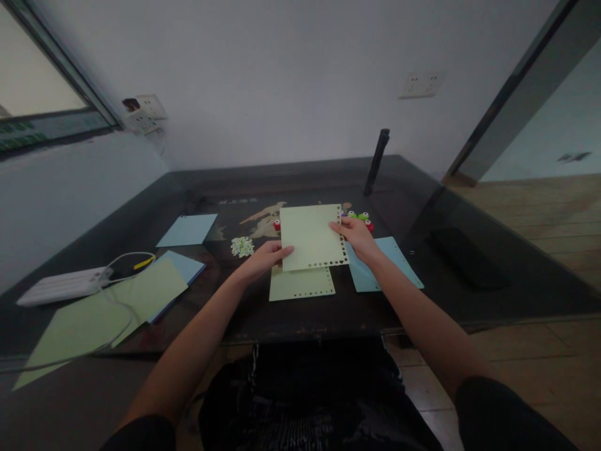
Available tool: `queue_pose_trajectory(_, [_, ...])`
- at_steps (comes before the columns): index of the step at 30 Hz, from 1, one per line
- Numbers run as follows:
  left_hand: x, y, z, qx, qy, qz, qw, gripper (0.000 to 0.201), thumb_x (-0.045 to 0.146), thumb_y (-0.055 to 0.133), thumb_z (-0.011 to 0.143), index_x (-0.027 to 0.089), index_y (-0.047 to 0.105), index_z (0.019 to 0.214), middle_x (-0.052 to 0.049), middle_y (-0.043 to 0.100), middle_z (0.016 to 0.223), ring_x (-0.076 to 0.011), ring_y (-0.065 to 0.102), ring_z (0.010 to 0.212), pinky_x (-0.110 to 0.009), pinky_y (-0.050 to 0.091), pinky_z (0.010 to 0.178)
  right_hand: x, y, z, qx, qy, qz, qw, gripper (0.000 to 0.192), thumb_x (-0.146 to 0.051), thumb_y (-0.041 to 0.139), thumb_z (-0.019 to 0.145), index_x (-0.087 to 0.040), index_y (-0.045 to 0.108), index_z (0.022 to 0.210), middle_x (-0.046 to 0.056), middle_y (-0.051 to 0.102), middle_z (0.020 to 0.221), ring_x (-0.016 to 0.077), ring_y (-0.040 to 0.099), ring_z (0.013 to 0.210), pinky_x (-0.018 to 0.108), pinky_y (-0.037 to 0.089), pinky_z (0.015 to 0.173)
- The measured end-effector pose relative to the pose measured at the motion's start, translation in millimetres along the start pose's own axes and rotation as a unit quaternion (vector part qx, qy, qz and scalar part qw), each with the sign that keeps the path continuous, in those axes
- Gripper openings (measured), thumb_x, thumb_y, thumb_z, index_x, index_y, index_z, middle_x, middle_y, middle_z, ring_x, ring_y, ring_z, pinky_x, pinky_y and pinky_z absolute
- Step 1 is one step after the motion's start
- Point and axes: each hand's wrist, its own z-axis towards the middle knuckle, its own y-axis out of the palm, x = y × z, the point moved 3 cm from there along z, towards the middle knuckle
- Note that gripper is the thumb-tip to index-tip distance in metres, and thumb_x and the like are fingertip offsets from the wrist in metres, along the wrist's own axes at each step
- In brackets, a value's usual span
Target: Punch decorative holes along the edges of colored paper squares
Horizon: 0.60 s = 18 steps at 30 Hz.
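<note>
Both hands hold a pale green paper sheet [310, 235] with punched holes along its right and bottom edges, lifted a little above the dark table [469, 300]. My left hand [263, 258] grips its lower left edge. My right hand [357, 237] pinches its right edge. Under it lies another pale green punched sheet [301, 285]. A light blue sheet [389, 266] lies beneath my right wrist. Small red and green craft punches [364, 218] sit just beyond my right hand.
A pile of small paper cut-outs [242, 246] lies left of the held sheet. Blue paper [188, 229] and a stack of green and blue sheets [117, 307] lie at left, with a white power strip [63, 285] and cables. A dark upright post [377, 161] stands behind; a black object [457, 250] lies right.
</note>
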Motion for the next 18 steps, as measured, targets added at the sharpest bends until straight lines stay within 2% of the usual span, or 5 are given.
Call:
queue_pose_trajectory(5, [5.4,5.8,-4.5,-0.034,-0.014,0.042,0.998,0.034,0.046,0.063,0.075,0.012,0.066,0.073,-0.006,0.065,0.068,-0.0102,0.05,0.055,-0.023,0.037,0.052,0.0,-0.9,-0.3,0.014,-0.024,-0.015,1.0,0.041,-0.049,0.072,0.063,-0.016,0.068,0.087,0.005,0.07,0.079,0.0192,0.063,0.07,0.032,0.049,0.065])
queue_pose_trajectory(12, [10.7,11.3,-9.4,-0.056,-0.013,0.09,0.994,0.034,0.045,0.063,0.074,0.012,0.066,0.067,-0.006,0.062,0.056,-0.0103,0.05,0.049,-0.023,0.038,0.049,-2.7,1.3,-2.4,0.007,-0.018,-0.014,1.0,0.038,-0.049,0.07,0.066,-0.018,0.065,0.086,0.004,0.069,0.08,0.0197,0.063,0.07,0.032,0.05,0.063])
queue_pose_trajectory(18, [20.4,24.0,-15.7,-0.119,-0.028,0.076,0.99,0.033,0.043,0.065,0.072,0.011,0.068,0.075,-0.01,0.07,0.072,-0.0122,0.056,0.054,-0.024,0.045,0.052,-4.3,4.7,-4.1,0.016,-0.023,-0.009,1.0,0.04,-0.05,0.069,0.066,-0.017,0.065,0.089,0.006,0.07,0.087,0.0178,0.062,0.07,0.03,0.049,0.062])
